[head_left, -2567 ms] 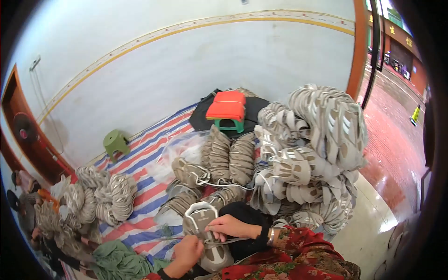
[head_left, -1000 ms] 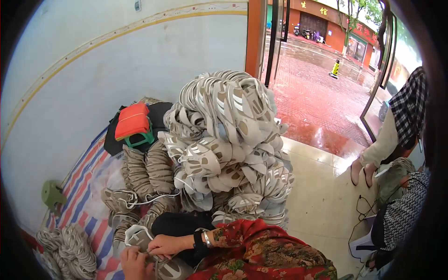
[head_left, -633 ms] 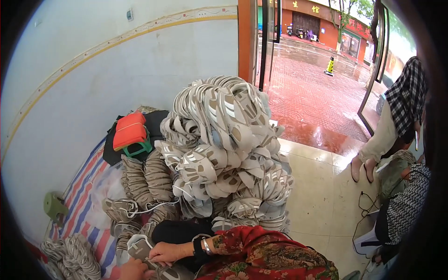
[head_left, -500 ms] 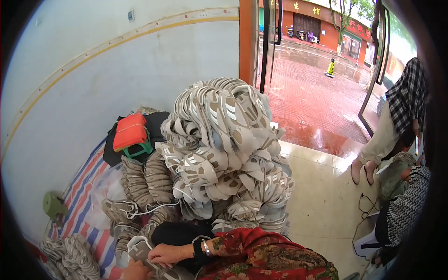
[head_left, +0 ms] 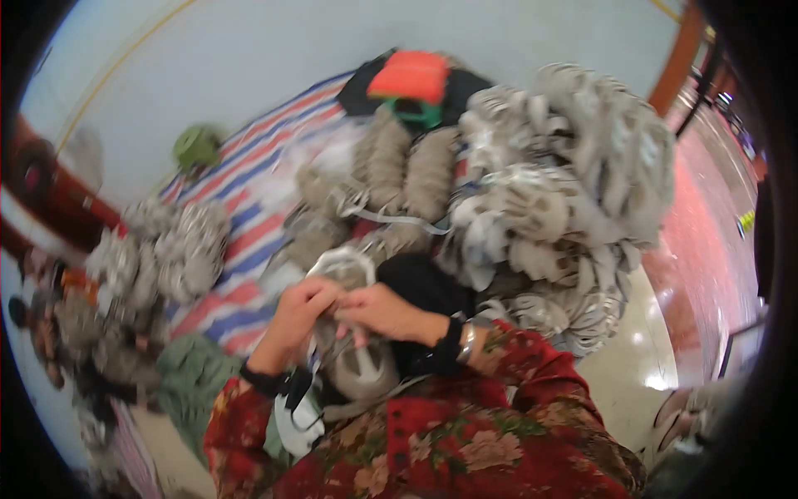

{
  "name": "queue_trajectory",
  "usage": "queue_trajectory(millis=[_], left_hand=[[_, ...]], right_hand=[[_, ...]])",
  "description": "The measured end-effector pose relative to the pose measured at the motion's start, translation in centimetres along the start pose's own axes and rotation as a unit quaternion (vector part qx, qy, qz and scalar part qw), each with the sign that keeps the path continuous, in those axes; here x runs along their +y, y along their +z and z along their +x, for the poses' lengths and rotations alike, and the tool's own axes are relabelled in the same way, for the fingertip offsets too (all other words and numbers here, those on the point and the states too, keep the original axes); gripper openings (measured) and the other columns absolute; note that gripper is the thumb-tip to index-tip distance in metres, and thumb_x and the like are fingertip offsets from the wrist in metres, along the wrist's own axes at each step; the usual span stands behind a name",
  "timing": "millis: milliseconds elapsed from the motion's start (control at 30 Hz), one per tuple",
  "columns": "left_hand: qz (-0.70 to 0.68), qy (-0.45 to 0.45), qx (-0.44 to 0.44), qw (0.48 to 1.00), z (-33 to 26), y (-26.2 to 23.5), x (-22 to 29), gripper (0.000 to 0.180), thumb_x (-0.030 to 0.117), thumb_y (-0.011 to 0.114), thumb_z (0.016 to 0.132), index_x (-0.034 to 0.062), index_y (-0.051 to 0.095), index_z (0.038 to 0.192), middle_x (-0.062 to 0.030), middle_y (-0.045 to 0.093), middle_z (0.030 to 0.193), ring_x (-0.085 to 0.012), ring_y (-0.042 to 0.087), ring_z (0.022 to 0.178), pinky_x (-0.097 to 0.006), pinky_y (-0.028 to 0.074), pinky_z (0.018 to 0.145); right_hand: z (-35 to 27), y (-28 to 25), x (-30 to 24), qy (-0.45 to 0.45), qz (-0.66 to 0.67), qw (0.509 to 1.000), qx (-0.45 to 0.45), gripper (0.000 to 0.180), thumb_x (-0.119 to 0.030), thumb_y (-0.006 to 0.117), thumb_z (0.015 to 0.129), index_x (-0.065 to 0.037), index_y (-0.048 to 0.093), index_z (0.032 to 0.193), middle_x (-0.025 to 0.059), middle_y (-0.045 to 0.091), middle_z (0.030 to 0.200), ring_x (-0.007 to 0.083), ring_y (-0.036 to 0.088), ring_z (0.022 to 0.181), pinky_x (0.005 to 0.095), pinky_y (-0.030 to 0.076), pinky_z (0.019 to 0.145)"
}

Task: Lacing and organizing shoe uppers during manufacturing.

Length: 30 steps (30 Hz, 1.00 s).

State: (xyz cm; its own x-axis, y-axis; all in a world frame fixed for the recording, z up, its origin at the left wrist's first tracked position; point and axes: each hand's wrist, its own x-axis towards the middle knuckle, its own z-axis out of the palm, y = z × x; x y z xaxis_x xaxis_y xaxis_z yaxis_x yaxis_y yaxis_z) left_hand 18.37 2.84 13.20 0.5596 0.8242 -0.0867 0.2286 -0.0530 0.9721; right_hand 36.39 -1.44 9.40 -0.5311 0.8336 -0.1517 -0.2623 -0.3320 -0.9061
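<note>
Left hand and right hand meet over 1 beige shoe upper, just beyond the red floral garment. Fingers curled; blur stops me telling whether they grip anything. I judge the closeness gives control. Farther, bundled uppers lie on striped sheeting, presumably for cleanliness. My feed shows no readable brand, label or writing.

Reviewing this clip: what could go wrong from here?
The left hand and right hand crowd together over the beige shoe upper, so they might get in each other's way. The white cord looping past the bundled uppers could snag. The tall heap of shoe uppers near the right sleeve might topple if bumped.
</note>
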Motion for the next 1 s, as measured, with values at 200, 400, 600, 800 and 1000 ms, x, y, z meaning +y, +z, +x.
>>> queue_trajectory(millis=[200,400,600,800,1000], left_hand=[[-0.083,-0.03,0.004,0.996,-1.3,-0.5,0.2,0.022,0.019,0.052,0.094,0.0014,0.065,0.094,-0.0003,0.058,0.082,-0.0074,0.051,0.072,-0.022,0.041,0.067],[-0.129,-0.042,-0.05,0.989,-0.9,-0.5,-1.2,0.027,0.019,0.054,0.094,0.0007,0.06,0.114,-0.0022,0.06,0.1,-0.0078,0.054,0.092,-0.024,0.044,0.082],[-0.236,0.041,-0.196,0.951,-0.9,0.7,5.8,0.028,0.026,0.058,0.092,0.0039,0.063,0.109,-0.0032,0.059,0.101,-0.01,0.055,0.092,-0.025,0.045,0.082],[-0.029,0.03,0.169,0.985,-1.8,-2.7,3.7,0.015,0.021,0.052,0.091,0.0098,0.058,0.083,0.0067,0.046,0.064,-0.003,0.038,0.053,-0.017,0.028,0.046],[-0.24,-0.014,0.627,0.741,-15.4,-25.1,-11.8,0.012,0.018,0.056,0.09,0.0106,0.053,0.081,0.0042,0.049,0.066,-0.007,0.04,0.05,-0.025,0.032,0.044]], right_hand=[[0.4,1.0,0.9,0.043,0.014,0.999,-0.012,0.021,-0.021,0.054,0.094,-0.001,0.061,0.093,0.0048,0.062,0.073,0.0081,0.055,0.049,0.0185,0.042,0.046],[-3.2,4.2,-12.2,-0.197,-0.036,0.98,0.01,0.019,-0.015,0.051,0.096,0.001,0.06,0.09,0.0041,0.061,0.071,0.0065,0.054,0.052,0.0179,0.043,0.048],[-4.6,5.8,-15.8,-0.286,-0.145,0.947,-0.008,0.023,-0.014,0.044,0.098,0.004,0.057,0.093,0.0131,0.063,0.077,0.0151,0.06,0.058,0.0244,0.048,0.05],[-4.5,-1.7,-14.4,-0.296,0.09,0.949,0.051,0.021,-0.018,0.047,0.097,0.0,0.059,0.098,0.0143,0.066,0.084,0.017,0.063,0.061,0.029,0.054,0.058],[-20.2,-19.7,-20.1,-0.472,0.044,0.768,0.431,0.017,-0.01,0.055,0.092,0.002,0.058,0.103,0.0082,0.063,0.092,0.0135,0.06,0.078,0.0271,0.052,0.077]])
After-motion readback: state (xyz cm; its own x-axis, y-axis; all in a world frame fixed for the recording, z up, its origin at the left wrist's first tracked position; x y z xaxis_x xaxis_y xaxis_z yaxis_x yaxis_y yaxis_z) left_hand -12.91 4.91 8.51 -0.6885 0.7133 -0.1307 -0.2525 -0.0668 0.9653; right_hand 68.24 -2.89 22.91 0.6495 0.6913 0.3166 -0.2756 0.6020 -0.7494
